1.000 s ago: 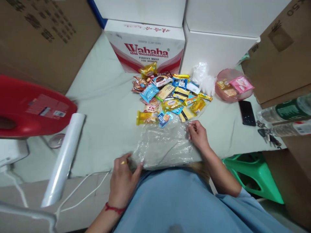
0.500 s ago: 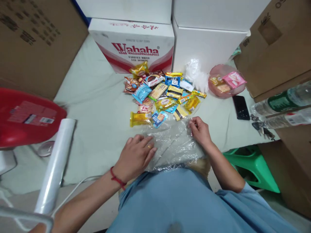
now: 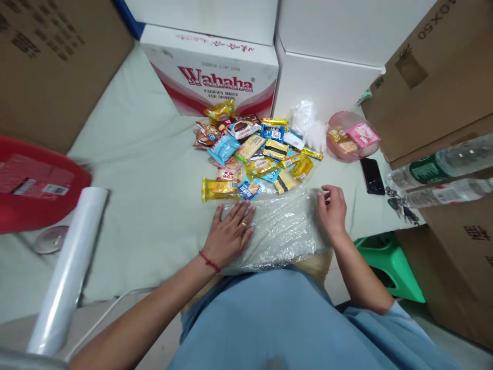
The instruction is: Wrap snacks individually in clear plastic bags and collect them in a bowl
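A sheet of clear plastic film (image 3: 283, 228) lies crinkled across the front of the cloth-covered table, its near edge by the blue shirt. My left hand (image 3: 230, 231) rests palm down on its left part, fingers stretched and spread. At the film's right edge is my right hand (image 3: 333, 210), fingers loosely curled in, with nothing visible in them. Just beyond the film sits a heap of wrapped snacks (image 3: 262, 165) in yellow, blue and brown packets. One yellow packet (image 3: 219, 189) lies close to my left fingertips.
Behind the snacks stand a Wahaba-style white and red carton (image 3: 227, 77) and crumpled clear plastic (image 3: 304, 118). To the right are a pink bowl (image 3: 334, 149) with packets, a phone (image 3: 372, 176), keys (image 3: 402, 208) and bottles (image 3: 442, 164). A film roll (image 3: 73, 267) and red container (image 3: 38, 185) lie left.
My right hand has moved right, off its pinch at the film's far corner. My left hand has flattened and spread its fingers on the film. The view has shifted slightly.
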`<state>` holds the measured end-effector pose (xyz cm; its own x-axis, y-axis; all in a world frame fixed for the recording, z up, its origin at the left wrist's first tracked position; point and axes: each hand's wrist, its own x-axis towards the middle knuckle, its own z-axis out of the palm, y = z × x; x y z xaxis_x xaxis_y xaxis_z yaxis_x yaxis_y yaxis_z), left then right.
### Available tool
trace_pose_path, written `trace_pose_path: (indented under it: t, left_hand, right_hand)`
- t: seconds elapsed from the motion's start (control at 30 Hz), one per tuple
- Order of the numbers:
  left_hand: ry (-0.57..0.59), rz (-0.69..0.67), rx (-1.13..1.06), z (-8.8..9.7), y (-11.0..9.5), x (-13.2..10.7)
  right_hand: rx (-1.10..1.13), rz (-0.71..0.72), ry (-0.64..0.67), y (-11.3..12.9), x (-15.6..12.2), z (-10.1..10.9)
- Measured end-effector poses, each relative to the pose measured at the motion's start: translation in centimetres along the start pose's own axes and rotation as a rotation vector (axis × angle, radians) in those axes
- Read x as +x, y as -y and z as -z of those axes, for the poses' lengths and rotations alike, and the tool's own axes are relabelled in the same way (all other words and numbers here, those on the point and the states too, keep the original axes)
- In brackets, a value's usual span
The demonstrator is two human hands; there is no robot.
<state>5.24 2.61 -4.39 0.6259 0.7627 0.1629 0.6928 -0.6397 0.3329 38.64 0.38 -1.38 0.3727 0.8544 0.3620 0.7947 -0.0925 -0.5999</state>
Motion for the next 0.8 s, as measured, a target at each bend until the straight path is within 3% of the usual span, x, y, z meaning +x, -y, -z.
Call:
trace_pose_path:
  t: [0.07,0.13,0.2,0.27,0.33,0.47,0.57,0.7,0.8]
  left_hand:
    - [-0.004,-0.008,-0.012,0.1,0.0,0.1]
    - [-0.010,-0.005,-0.027,0.2,0.1,0.1]
    - [-0.021,0.017,-0.045,0.3,0.2,0.0]
    - [-0.039,0.047,-0.067,0.4,0.3,0.0]
    - [-0.053,0.070,-0.085,0.5,0.4,0.0]
    - [-0.082,0.124,-0.083,0.6,0.2,0.0]
    - [-0.089,0.129,-0.061,0.4,0.2,0.0]
    - [-0.042,0.106,-0.023,0.3,0.2,0.1]
    - [-0.021,0.116,-0.007,0.3,0.1,0.2]
  right_hand:
    - [-0.008,0.196,0.074,1.2,-1.4,0.1]
    - [0.009,0.377,0.300,2.0,-2.9,0.1]
    - [0.024,0.463,0.518,1.9,-4.0,0.2]
    - [0.054,0.450,0.614,1.3,-4.3,0.8]
    - [0.107,0.395,0.632,0.7,-3.5,1.8]
    - [0.125,0.289,0.565,2.2,1.5,2.2]
    - [-0.021,0.363,0.457,5.5,7.6,-0.9]
    - [-0.190,0.558,0.342,10.6,15.5,-8.6]
    - [-0.272,0.674,0.368,13.4,19.4,-13.8]
